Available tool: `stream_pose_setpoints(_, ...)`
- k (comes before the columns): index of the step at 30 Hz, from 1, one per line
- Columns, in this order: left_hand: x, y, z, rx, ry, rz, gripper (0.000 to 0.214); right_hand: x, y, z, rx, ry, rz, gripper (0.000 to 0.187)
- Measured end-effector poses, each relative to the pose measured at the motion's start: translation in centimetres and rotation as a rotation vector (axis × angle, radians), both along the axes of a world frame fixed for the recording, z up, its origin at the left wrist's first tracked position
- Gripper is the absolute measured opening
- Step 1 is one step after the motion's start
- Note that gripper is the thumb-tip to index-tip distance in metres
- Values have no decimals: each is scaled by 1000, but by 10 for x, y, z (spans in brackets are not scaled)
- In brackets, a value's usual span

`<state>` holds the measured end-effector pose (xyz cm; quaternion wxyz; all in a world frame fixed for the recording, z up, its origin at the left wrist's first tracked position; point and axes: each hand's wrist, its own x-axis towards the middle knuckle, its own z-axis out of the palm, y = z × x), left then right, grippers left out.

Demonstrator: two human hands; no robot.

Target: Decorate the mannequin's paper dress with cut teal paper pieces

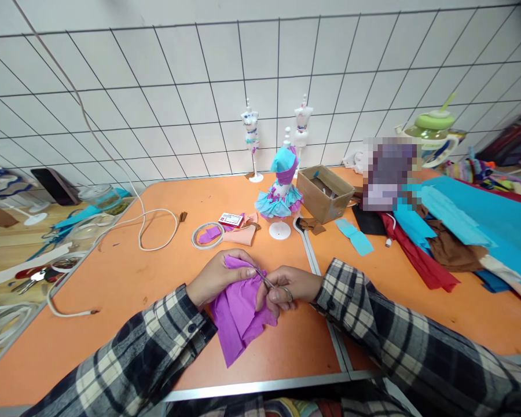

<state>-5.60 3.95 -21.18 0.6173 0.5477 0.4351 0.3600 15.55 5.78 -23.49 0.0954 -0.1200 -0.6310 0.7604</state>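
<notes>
My left hand [220,274] pinches the upper part of a crumpled purple piece of fabric [239,315], which hangs down toward the table's front edge. A small pair of metal scissors [265,279] is gripped in my right hand [282,289], its blades pointing up and left at the gathered top of the fabric. The fingers of my right hand also touch the fabric's right side. Beyond my hands stands a small mannequin [282,179] dressed in a blue and purple ruffled outfit on a round white base.
Two white mannequins [250,130] stand by the tiled wall. A cardboard box [323,200] sits right of the dressed one. Near a tape roll [207,236] lie scraps and a small card box [231,219]. Colored cloth [429,278] piles up at right; a white cable [145,231] curls at left.
</notes>
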Motion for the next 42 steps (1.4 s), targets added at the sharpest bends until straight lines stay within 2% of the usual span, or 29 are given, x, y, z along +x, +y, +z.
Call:
stream_pose_setpoints(7, -1, 0, 1, -39, -86, 39, 19, 1, 1, 1, 5, 20, -1, 53)
stream_pose_setpoints(16, -1, 2, 5, 28, -63, 142, 15, 0, -1, 0, -13, 16, -25, 52)
stream_pose_setpoints(21, -2, 4, 4, 7, -51, 173, 17, 2, -1, 3, 24, 9, -73, 50)
stream_pose_setpoints(23, -5, 5, 4, 21, -19, 211, 19, 3, 1, 7, 54, 16, -247, 46)
stream_pose_setpoints(26, -7, 8, 6, 59, 57, 253, 23, 3, 6, 12, 112, 22, -692, 38)
stream_pose_setpoints(27, -6, 8, 7, 81, 85, 255, 25, 2, 7, 12, 149, 13, -798, 35)
stream_pose_setpoints(29, -4, 8, 8, 136, 138, 267, 28, -3, 6, 10, 230, -17, -888, 30)
stream_pose_setpoints(32, 2, 6, 8, 182, 135, 370, 35, -13, 0, 2, 286, -47, -847, 25)
stream_pose_setpoints(36, 2, 2, 2, 119, -64, 460, 41, -21, -8, -9, 386, -72, -897, 33)
stream_pose_setpoints(38, -1, 2, -1, 110, -122, 472, 36, -23, -9, -12, 295, -15, -770, 40)
stream_pose_setpoints(41, -6, 5, -3, 115, -129, 488, 33, -24, -8, -14, 53, 63, -471, 48)
stream_pose_setpoints(42, -7, 6, -2, 112, -140, 490, 33, -24, -8, -14, 21, 60, -435, 49)
